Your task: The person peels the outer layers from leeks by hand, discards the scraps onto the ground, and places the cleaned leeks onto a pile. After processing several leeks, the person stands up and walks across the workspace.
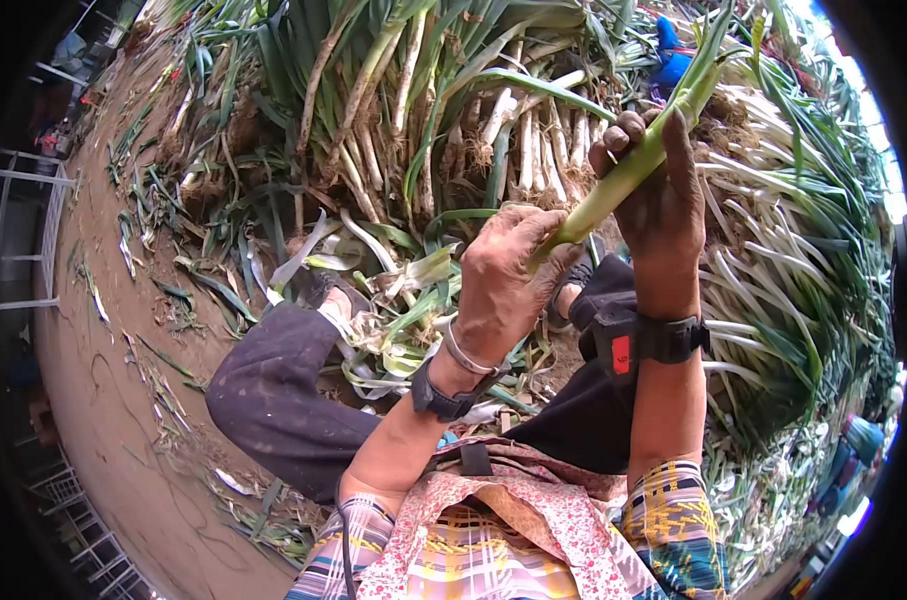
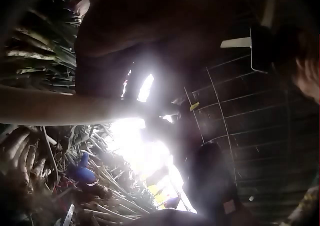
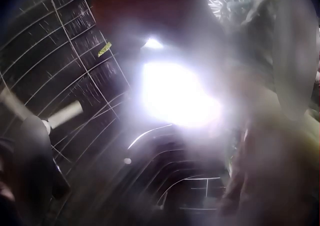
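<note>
Both hands hold one leek (image 1: 629, 183) in front of the body, tilted up to the right with its green leaves at the far end. The left hand (image 1: 504, 275) pinches its pale lower end between thumb and curled fingers. Farther up the stalk, the right hand (image 1: 662, 215) grips it with fingers on one side and thumb on the other. In the left wrist view the stalk (image 2: 50, 106) crosses from the left edge toward dark, backlit fingers. Glare and blur cover most of the right wrist view.
A thick stand of leeks (image 1: 374, 110) rises ahead, roots downward. More leeks (image 1: 764, 270) lie heaped at the right. Stripped leaves (image 1: 424, 300) litter the dirt floor (image 1: 124, 400) between the legs. A blue object (image 1: 671, 65) sits beyond the right hand; a white metal frame (image 1: 49, 230) stands left.
</note>
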The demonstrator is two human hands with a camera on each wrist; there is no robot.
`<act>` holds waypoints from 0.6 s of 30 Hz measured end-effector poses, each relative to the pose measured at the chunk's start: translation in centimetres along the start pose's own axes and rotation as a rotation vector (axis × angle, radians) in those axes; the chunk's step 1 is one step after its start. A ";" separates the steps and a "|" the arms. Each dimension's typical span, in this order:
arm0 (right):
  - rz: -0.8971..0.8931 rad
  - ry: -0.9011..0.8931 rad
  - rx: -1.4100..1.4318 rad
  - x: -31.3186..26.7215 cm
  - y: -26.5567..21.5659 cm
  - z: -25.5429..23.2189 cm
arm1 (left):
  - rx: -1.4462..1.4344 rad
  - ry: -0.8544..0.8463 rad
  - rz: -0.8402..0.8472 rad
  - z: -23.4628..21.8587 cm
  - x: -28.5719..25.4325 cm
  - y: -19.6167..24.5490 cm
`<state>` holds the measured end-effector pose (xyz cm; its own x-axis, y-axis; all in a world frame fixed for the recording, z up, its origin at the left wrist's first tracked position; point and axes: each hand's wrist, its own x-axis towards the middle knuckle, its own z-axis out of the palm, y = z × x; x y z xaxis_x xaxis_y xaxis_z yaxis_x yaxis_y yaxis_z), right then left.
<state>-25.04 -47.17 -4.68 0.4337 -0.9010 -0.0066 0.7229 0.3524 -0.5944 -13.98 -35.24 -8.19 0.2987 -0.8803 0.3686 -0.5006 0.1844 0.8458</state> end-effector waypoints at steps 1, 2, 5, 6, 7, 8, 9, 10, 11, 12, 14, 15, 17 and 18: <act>-0.016 0.000 0.006 0.1 0.0 0.0 | 0.002 0.023 -0.012 0.2 -0.1 0.1; -0.049 0.029 -0.026 0.0 0.1 -0.2 | 0.006 0.046 -0.024 0.4 -0.3 0.2; -0.125 0.187 -0.056 -0.2 0.5 0.8 | -0.005 0.045 -0.066 0.8 -0.3 0.2; -0.131 0.199 -0.041 -0.2 0.5 0.6 | -0.014 0.032 -0.083 1.0 -0.3 0.2; -0.138 0.211 -0.025 0.0 0.6 0.4 | 0.032 0.030 -0.026 1.2 -0.3 0.1; -0.147 0.224 -0.010 0.1 0.5 0.2 | 0.077 0.027 0.032 1.5 -0.2 0.0; -0.146 0.253 -0.002 0.1 0.4 0.2 | 0.122 0.023 0.090 1.7 -0.2 -0.1; -0.151 0.262 0.018 0.1 0.3 0.0 | 0.080 0.027 0.106 1.9 -0.2 -0.3; -0.155 0.271 0.038 0.2 0.3 -0.1 | 0.038 0.032 0.122 2.0 -0.2 -0.4; -0.160 0.277 0.058 0.4 0.2 -0.3 | -0.003 0.039 0.139 2.0 -0.2 -0.6; -0.208 0.273 0.084 1.0 -0.8 -1.7 | -0.357 0.086 0.113 0.4 -0.5 -0.7; -0.225 0.252 0.116 1.3 -1.5 -2.7 | -0.742 0.132 -0.128 -1.3 -1.5 -0.2; -0.253 0.243 0.191 1.6 -2.8 -3.8 | -1.044 0.322 -0.329 -6.2 -2.0 1.6; -0.250 0.278 0.225 1.3 -3.4 -3.2 | -1.298 0.276 -0.166 -8.9 -2.5 0.7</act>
<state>-28.63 -50.35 -5.25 0.0910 -0.9887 -0.1192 0.9000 0.1329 -0.4152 -7.84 -28.99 -5.07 0.5106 -0.8445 0.1614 0.6410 0.4990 0.5832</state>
